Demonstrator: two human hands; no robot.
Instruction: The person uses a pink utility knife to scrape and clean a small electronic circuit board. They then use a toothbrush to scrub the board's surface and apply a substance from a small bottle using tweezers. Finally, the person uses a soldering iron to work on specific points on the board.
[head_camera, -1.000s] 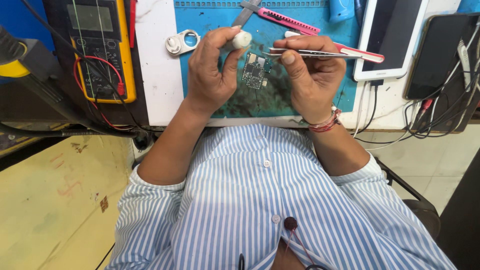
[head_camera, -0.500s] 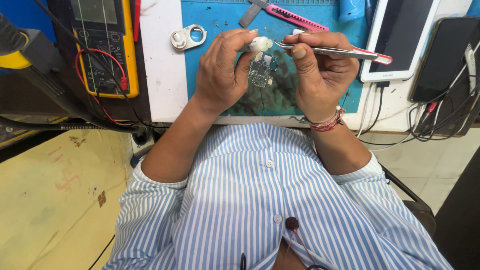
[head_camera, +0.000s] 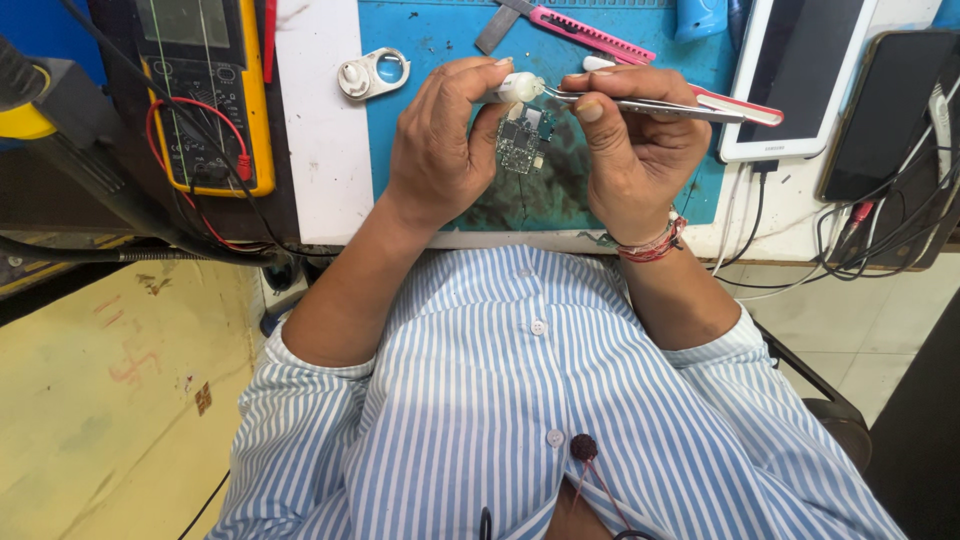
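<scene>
Right hand (head_camera: 635, 150) pinching tweezers (head_camera: 650, 105) lying crosswise, tips pointing left at white piece (head_camera: 520, 87), left hand (head_camera: 440, 150) gripping circuit board (head_camera: 518, 145)

multimeter screen (head_camera: 187, 20): grey-green rectangle in yellow-edged case, worktop far left corner | tablet screen (head_camera: 808, 60): dark, white-framed, right of the blue mat, far edge | phone screen (head_camera: 890, 100): black, dark-cased, worktop right edge, beside the tablet

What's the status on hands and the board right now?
Left hand pinches small white piece, small circuit board below its fingers. Right hand grips metal tweezers, tips at white piece. Nothing between hands; pink utility knife lies behind.
</scene>
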